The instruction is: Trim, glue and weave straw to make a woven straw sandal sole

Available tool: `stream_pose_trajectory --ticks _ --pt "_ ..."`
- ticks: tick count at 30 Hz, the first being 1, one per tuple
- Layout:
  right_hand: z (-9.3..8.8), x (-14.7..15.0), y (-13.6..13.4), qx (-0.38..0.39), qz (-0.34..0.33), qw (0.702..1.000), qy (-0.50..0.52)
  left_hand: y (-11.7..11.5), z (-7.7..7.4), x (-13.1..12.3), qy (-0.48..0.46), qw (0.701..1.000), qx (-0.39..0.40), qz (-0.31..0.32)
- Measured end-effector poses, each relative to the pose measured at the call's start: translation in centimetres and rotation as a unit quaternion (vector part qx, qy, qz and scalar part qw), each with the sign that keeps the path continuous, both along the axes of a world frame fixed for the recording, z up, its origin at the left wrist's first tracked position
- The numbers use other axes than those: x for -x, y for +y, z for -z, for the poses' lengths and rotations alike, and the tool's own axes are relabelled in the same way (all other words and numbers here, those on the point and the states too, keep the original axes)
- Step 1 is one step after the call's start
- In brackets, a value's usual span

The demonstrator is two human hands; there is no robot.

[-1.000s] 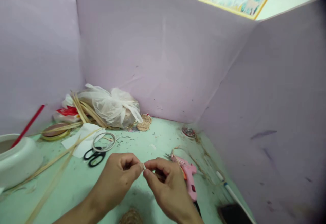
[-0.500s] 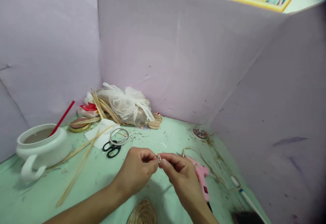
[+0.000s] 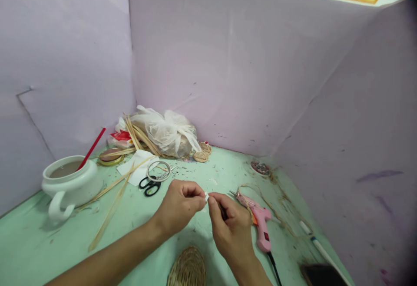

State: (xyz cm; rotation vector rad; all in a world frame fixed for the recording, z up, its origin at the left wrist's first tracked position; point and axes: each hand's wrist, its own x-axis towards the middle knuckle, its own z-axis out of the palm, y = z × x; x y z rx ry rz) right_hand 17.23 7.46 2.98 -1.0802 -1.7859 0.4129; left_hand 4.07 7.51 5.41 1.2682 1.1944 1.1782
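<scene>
Between the fingertips of both hands, above the middle of the table, is a small white piece (image 3: 206, 196); it is too small for me to tell its kind. My left hand (image 3: 182, 203) pinches it from the left with thumb and forefinger. From the right, my right hand (image 3: 231, 223) pinches it the same way, with its other fingers curled in. Below them, at the bottom edge, lies an oval woven straw piece (image 3: 187, 268), partly cut off by the frame. Just beyond my right hand rests a pink glue gun (image 3: 262, 225), its nozzle pointing away to the left.
At left stands a white pot (image 3: 73, 186) holding a red stick (image 3: 93, 147). Black-handled scissors (image 3: 150, 186) lie under a silver ring (image 3: 148, 173). Behind are straw strips (image 3: 140, 134), a white plastic bag (image 3: 169, 132) and woven pieces (image 3: 202, 152). A dark phone-like object (image 3: 322, 275) is lower right.
The view has shifted slightly, so the table things appear further right. Both hands still pinch the small piece, whose white face now shows more clearly. More of the glue gun is visible.
</scene>
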Motion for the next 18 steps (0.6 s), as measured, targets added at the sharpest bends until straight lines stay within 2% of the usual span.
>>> stream_pose_trajectory --ticks 5,8,10,14,16,18 --pt "0.3 0.4 -0.2 0.063 0.014 0.995 0.081 -0.2 -0.2 0.0 0.013 1.0 -0.011 -0.011" --pt "0.5 0.7 -0.4 0.146 0.005 0.977 0.153 0.0 -0.3 0.0 0.022 1.0 -0.002 -0.017" --pt "0.4 0.9 -0.5 0.179 -0.007 0.965 0.193 0.2 -0.2 0.0 -0.005 1.0 0.017 -0.018" --pt "0.1 1.2 -0.8 0.157 -0.009 0.966 0.207 0.5 0.1 -0.1 -0.098 0.991 0.089 0.008" --pt "0.1 1.1 -0.9 0.144 -0.001 0.972 0.188 0.4 0.1 -0.2 -0.077 0.994 0.076 0.002" --pt "0.1 0.9 -1.0 0.133 0.006 0.979 0.157 0.2 -0.1 -0.2 -0.003 1.0 0.016 -0.018"
